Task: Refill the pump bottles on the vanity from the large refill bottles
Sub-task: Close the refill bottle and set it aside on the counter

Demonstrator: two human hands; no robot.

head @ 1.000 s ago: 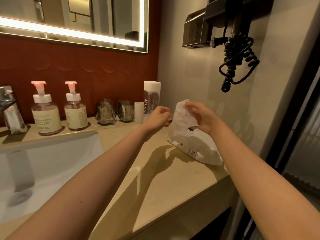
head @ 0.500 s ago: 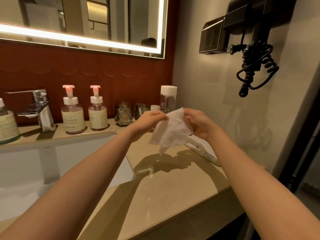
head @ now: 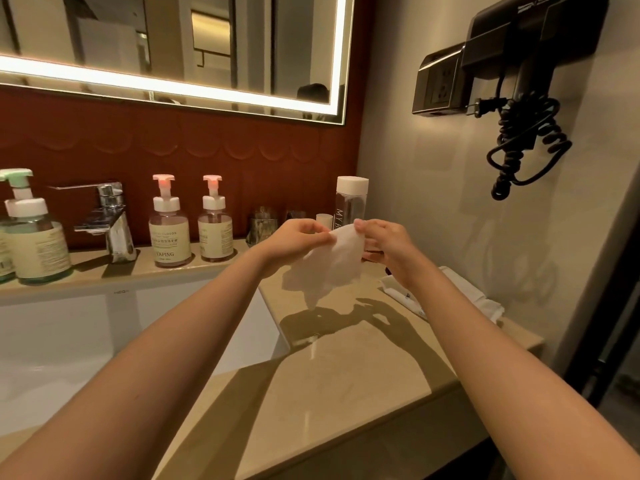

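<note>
Pulled clear of the pack point(head: 478, 299) since a second ago, the wipe point(head: 329, 271) now hangs above the desk point(head: 346, 375), stretched between both hands. The left grip point(head: 298, 242) pinches its upper left edge and the right grip point(head: 382, 244) pinches its upper right corner. On the far ledge, a big pink bottle point(head: 169, 233) and a small pink bottle point(head: 215, 230) stand right of the faucet point(head: 110, 220). A green bottle point(head: 33, 240) stands far left, well apart from both hands.
</note>
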